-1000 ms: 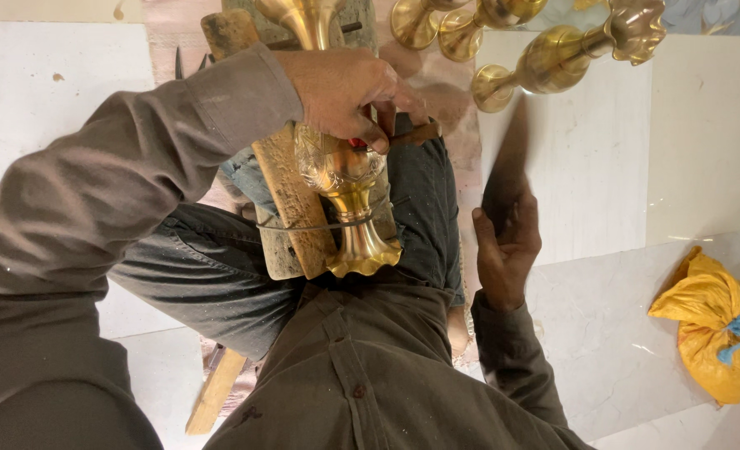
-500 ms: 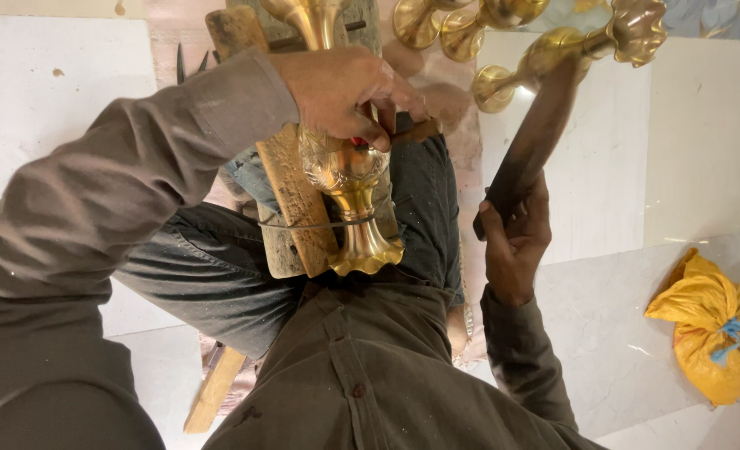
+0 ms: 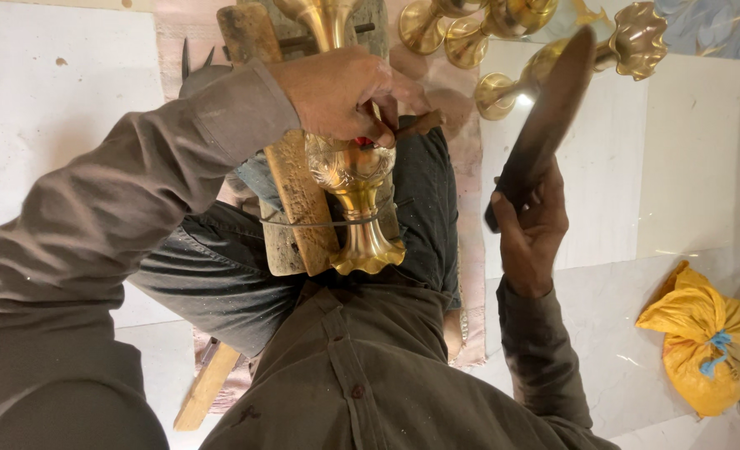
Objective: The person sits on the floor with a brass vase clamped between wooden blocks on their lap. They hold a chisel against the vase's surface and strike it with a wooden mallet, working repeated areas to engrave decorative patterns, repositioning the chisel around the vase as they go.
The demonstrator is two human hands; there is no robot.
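A shiny brass vase (image 3: pixel 357 208) with a scalloped foot lies across my lap on a worn wooden plank (image 3: pixel 299 200), and a thin wire loops around its stem. My left hand (image 3: pixel 337 92) rests on the vase's engraved belly and pinches a small punch (image 3: pixel 416 125) against it. My right hand (image 3: pixel 532 229) is off to the right of the vase, gripping a dark flat metal bar (image 3: pixel 545 117). The bar points up and away from me.
Several more brass vases (image 3: pixel 470 33) lie on the floor beyond my knees. A tied yellow bag (image 3: pixel 703 333) sits on the pale tiles at the right. A wooden stick (image 3: pixel 207 383) pokes out under my left leg.
My right hand has lifted the dark bar higher and tilted it up toward the far brass vases. My left hand and the vase have stayed put.
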